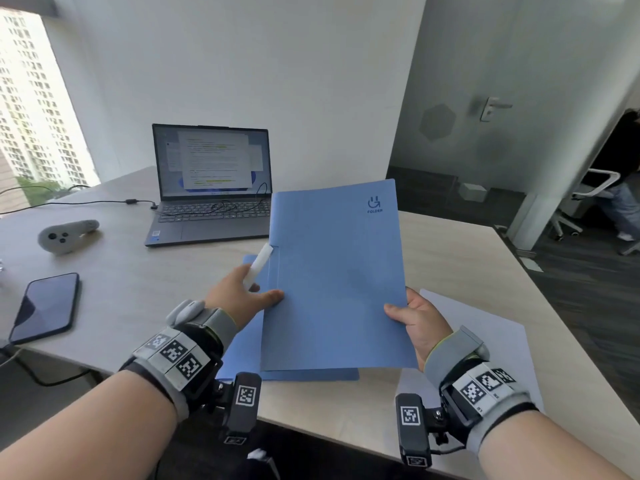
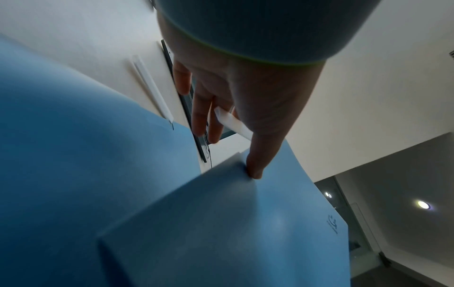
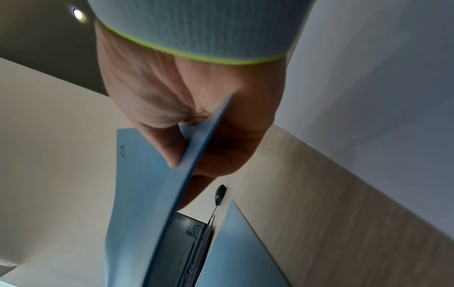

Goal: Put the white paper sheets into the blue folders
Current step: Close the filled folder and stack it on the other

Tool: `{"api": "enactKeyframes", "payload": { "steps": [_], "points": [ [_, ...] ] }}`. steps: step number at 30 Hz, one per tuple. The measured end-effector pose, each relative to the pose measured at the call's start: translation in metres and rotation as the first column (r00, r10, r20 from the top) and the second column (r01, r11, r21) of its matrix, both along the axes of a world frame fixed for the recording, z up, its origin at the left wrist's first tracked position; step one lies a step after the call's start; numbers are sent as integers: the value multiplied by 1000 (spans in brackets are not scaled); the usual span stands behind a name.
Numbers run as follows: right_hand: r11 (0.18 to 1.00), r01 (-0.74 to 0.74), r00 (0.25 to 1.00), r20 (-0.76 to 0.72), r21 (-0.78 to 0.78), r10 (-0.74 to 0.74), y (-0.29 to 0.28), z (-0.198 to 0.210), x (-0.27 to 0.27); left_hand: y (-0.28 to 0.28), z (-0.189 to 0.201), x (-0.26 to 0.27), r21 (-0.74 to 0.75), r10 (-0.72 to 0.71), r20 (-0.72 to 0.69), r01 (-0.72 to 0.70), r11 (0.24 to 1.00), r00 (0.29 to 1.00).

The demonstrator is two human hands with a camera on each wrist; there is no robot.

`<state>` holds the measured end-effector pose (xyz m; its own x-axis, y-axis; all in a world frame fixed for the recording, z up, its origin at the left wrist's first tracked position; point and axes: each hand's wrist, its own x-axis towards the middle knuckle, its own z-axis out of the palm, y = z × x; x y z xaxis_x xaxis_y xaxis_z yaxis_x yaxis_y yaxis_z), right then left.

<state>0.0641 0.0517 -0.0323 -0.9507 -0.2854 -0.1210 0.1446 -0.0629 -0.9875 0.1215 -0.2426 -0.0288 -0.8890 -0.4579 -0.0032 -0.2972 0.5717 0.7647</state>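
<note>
Both forearms reach out from the bottom of the head view, each wrist strapped with a marker-covered band. Right hand pinches the lower right edge of a blue folder, thumb on the front cover, fingers curled behind it. Left hand has its thumb laid straight against the folder's left edge while its other fingers hold a white plastic strip that points up and away from the person. Lifted off the table, the folder stands tilted, its long axis running from the person toward the far wall, logo corner farthest and highest. Below it another blue folder lies flat on the table. A white paper sheet lies flat just right of the right hand. Farther back sit an open laptop, a grey controller and a phone.
</note>
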Motion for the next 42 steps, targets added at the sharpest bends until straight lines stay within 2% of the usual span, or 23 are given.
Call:
{"api": "enactKeyframes", "payload": {
  "steps": [6, 12, 19, 23, 25, 27, 29, 33, 35, 37, 39, 40, 42],
  "points": [
    [1000, 29, 999, -14, 12, -28, -6, -4, 4, 17, -5, 2, 13, -12, -40, 13, 1000, 999],
    [998, 37, 999, -1, 41, -37, -13, -10, 7, 24, -19, -2, -58, -10, 50, 13, 998, 999],
    [990, 40, 996, 70, 137, -50, -12, -22, -2, 14, -28, 2, 39, -61, 65, 58, 998, 996],
    [966, 30, 993, 101, 257, -58, -12, -25, -10, -7, -37, 5, -242, 77, 113, -47, 969, 991],
    [941, 15, 993, 103, 338, -53, -14, -24, -12, -17, -43, 7, -282, 115, 192, -57, 958, 975],
    [897, 9, 997, 67, 442, -43, -16, -19, -13, -21, -48, 8, -281, 147, 263, -70, 957, 954],
    [819, 31, 999, -4, 573, -34, -17, -15, -15, -25, -50, 8, -306, 182, 304, -85, 948, 935],
    [717, 85, 996, -81, 692, -39, -17, -16, -20, -38, -49, 8, -326, 202, 379, -74, 942, 903],
    [597, 110, 992, -124, 794, -17, -17, -20, -22, -41, -50, 8, -354, 205, 378, -63, 933, 903],
    [485, 140, 979, -195, 863, 65, -21, -22, -20, -40, -50, 7, -360, 209, 368, -68, 930, 906],
    [444, 105, 953, -218, 890, 211, -29, -25, -14, -36, -45, 6, -380, 207, 368, -56, 923, 907],
    [415, 50, 938, -186, 909, 293, -34, -26, -10, -34, -42, 5, -392, 201, 377, -40, 919, 904],
    [307, -69, 900, -73, 949, 429, -43, -30, 0, -30, -37, 3, -400, 187, 390, -18, 917, 902]
  ]
}}
